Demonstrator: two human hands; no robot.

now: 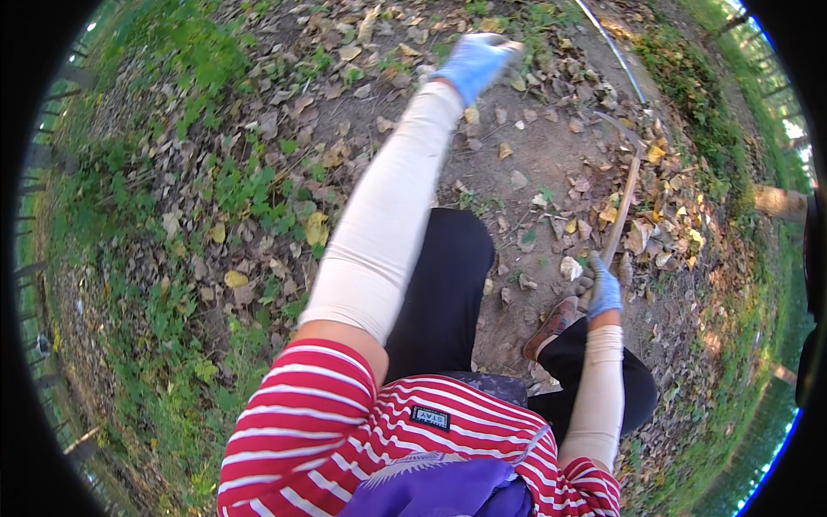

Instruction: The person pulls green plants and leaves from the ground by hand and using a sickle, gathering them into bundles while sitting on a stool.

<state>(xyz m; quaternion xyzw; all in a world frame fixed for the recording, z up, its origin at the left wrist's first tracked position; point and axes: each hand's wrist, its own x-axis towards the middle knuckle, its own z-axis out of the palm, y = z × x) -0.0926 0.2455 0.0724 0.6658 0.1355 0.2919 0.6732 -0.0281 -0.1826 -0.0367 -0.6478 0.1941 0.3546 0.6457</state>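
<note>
My left hand (479, 63), in a light blue glove with darker fingers, reaches out over the leaf-strewn ground; its fingers look curled and are blurred, and whether they hold anything cannot be seen. In a matching glove, my right hand (601, 289) grips the lower end of a wooden handle. That handle belongs to a sickle (623, 210), whose thin curved blade points up and to the left over bare soil and dry leaves. My shoe (554, 326) shows just left of the right hand.
A long pale hose or pipe (614, 48) lies on the ground beyond the sickle's blade. Green weeds (249, 190) grow among fallen leaves at the left. A tree trunk (780, 202) stands at the right edge, with more trunks along the left rim.
</note>
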